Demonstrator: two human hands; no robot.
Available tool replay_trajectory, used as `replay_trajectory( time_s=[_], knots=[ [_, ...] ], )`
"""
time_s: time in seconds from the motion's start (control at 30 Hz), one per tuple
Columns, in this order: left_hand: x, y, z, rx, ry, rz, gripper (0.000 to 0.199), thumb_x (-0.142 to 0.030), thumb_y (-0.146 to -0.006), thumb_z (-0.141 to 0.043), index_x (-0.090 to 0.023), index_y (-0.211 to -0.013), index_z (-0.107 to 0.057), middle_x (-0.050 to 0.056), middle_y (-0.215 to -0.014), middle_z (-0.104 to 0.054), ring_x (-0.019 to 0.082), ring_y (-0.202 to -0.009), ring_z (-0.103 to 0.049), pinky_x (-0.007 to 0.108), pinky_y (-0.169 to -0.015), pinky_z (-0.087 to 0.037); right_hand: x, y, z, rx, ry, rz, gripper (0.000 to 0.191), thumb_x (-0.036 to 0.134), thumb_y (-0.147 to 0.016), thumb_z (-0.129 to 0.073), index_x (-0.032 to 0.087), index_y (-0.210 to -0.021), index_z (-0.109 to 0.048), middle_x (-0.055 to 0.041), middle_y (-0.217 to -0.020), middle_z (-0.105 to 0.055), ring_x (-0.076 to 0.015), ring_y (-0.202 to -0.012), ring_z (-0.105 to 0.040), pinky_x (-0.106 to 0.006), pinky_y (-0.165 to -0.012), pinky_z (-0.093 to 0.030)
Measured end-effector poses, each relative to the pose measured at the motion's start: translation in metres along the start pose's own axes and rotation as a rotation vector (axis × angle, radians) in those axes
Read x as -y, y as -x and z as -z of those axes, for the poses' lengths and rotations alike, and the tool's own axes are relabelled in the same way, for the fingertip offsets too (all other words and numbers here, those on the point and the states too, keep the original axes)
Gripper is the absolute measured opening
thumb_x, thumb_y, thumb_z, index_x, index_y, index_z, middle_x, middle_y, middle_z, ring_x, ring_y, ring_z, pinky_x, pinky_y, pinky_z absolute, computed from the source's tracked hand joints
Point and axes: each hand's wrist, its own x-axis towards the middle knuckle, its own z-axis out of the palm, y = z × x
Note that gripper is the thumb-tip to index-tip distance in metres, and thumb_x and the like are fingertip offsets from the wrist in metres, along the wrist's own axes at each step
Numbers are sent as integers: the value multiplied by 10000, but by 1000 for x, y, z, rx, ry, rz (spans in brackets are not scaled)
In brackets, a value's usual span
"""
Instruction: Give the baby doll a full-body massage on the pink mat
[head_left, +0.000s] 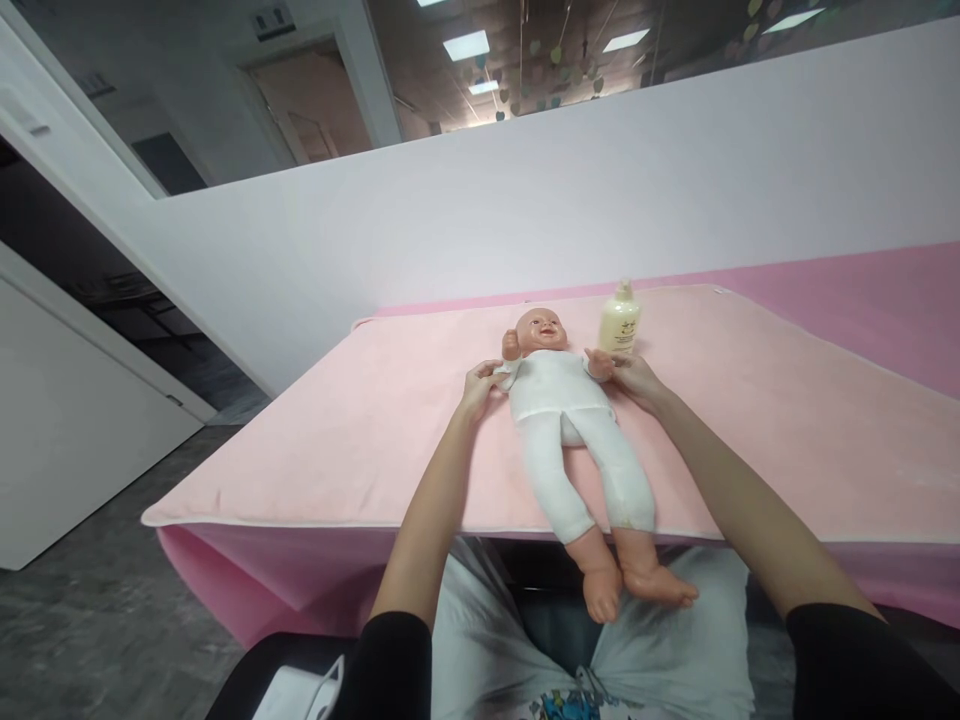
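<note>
A baby doll lies face up on the pink mat, dressed in a white top and white leggings. Its bare feet hang past the table's front edge, above my lap. My left hand is closed round the doll's bent arm near the elbow, and the doll's fist is raised beside its head. On the other side, my right hand grips the doll's other arm by its hand. My right fingertips are partly hidden there. A pale yellow pump bottle stands upright just behind my right hand.
The light pink mat covers the table over a darker pink cloth. A white wall rises behind it. A white object rests on a black seat at lower left. A white door is at far left.
</note>
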Motion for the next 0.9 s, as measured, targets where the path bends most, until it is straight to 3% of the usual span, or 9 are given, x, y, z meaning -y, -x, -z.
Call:
replay_trajectory(
  time_s=[0.13,0.23,0.37,0.47,0.57,0.7,0.8,0.9],
  knots=[
    [-2,-1,-1,-8,-26,0,497,-247,-586,-767,-162,-1061,-650,80,-988,-696,169,-819,-643,307,-762,-486,-7,-3,-1,-20,151,51,333,345,-635,-728,181,-924,-707,-50,-900,-703,-176,-778,-633,-308,-707,-525],
    [1,-7,0,-3,-108,4,526,-300,-659,-731,-132,-1149,-634,91,-952,-702,167,-764,-633,300,-714,-476,-12,-9,-2,-46,282,65,292,380,-674,-654,163,-868,-676,-35,-792,-669,-156,-667,-576,-276,-604,-468],
    [10,-17,-1,10,-290,-47,348,-368,-750,-644,-88,-950,-696,49,-725,-668,155,-634,-578,273,-606,-428,-12,-18,-9,-138,585,87,198,337,-731,-552,151,-720,-617,-24,-699,-613,-152,-651,-515,-263,-606,-397],
    [17,-19,-3,-34,-452,-138,303,-373,-797,-585,-94,-833,-698,47,-698,-654,165,-656,-569,268,-611,-412,-10,-18,-16,-209,733,76,194,300,-763,-510,146,-678,-591,-25,-664,-592,-153,-654,-493,-264,-612,-374],
    [20,-17,-2,-98,-442,-186,314,-360,-787,-614,-112,-965,-688,77,-861,-691,182,-774,-600,275,-690,-434,-9,-13,-16,-215,630,84,194,306,-772,-518,146,-762,-628,-37,-729,-629,-157,-684,-514,-256,-608,-401],
    [11,-11,4,-22,-189,-30,558,-331,-686,-725,-148,-1196,-590,89,-943,-696,171,-759,-625,289,-705,-468,-5,-7,-3,-66,207,-81,270,301,-683,-672,156,-910,-688,-57,-832,-689,-176,-705,-596,-288,-626,-498],
    [2,-7,7,32,-49,19,676,-246,-581,-794,-163,-1215,-575,100,-1026,-695,179,-832,-644,312,-774,-483,1,-6,6,28,7,-146,343,202,-562,-772,157,-899,-722,-82,-957,-711,-221,-842,-652,-325,-739,-549],
    [-3,-4,8,70,21,17,656,-164,-503,-810,-159,-1133,-626,101,-1072,-690,196,-904,-640,330,-834,-477,4,-4,10,106,-43,-101,454,88,-474,-782,180,-916,-730,-79,-1086,-693,-259,-978,-646,-343,-816,-556]
  ],
)
